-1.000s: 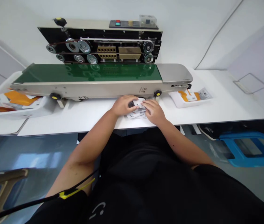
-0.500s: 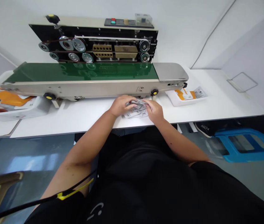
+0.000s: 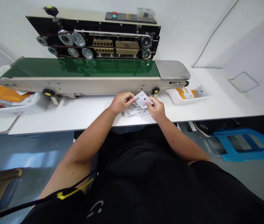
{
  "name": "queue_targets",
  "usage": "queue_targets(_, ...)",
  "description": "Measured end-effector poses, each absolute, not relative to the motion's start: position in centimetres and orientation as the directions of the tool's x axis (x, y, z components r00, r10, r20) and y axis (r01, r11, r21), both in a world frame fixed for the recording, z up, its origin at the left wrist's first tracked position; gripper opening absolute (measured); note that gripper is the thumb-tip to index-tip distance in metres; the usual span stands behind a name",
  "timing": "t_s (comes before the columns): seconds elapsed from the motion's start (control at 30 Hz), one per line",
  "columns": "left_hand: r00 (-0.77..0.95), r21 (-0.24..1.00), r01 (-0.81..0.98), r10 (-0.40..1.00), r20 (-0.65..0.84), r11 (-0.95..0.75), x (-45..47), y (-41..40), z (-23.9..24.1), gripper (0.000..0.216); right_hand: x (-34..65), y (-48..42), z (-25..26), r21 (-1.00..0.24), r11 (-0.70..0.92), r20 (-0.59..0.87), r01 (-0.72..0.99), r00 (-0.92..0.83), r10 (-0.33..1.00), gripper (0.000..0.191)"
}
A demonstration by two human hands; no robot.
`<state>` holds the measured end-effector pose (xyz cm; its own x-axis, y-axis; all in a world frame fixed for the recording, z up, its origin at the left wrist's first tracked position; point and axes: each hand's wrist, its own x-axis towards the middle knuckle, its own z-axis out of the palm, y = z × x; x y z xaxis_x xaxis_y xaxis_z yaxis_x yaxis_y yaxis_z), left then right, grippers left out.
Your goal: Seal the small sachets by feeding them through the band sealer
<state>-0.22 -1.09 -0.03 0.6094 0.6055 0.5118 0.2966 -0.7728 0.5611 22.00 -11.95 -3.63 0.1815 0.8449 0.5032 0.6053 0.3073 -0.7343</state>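
A thin, glossy white printed slip [image 3: 143, 99] is pinched between my right fingers [image 3: 149, 104] and my left fingers [image 3: 129, 99], above a loose, overlapping fan of matching slips [image 3: 133, 112] on the smooth white tabletop [image 3: 76, 116]. Just behind them stands a beige metal band sealer [image 3: 87, 86] with a flat green conveyor belt [image 3: 76, 68], and a shallow white tray [image 3: 176, 100] sits to my right.

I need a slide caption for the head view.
Left hand and right hand hold printed cards in front of a band sealer.
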Motion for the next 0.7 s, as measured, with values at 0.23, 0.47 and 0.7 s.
queue_targets(0.23, 0.654, 0.320, 0.400, 0.512, 0.557, -0.859, -0.20, -0.36, -0.58, 0.021, 22.35, -12.27, -3.18, -0.586, 0.412, 0.694, 0.698, 0.170, 0.700, 0.026)
queue_targets(0.47, 0.654, 0.264, 0.339, 0.428, 0.623, -0.903, -0.38, -0.23, -0.46, 0.029, 22.39, -12.73, -2.97, -0.559, 0.433, 0.714, 0.707, 0.145, 0.685, 0.029)
queue_targets(0.7, 0.687, 0.308, 0.292, 0.422, 0.592, -0.906, -0.12, -0.58, -0.40, 0.023, 22.24, -12.59, -3.13, -0.562, 0.391, 0.705, 0.729, 0.175, 0.688, 0.028)
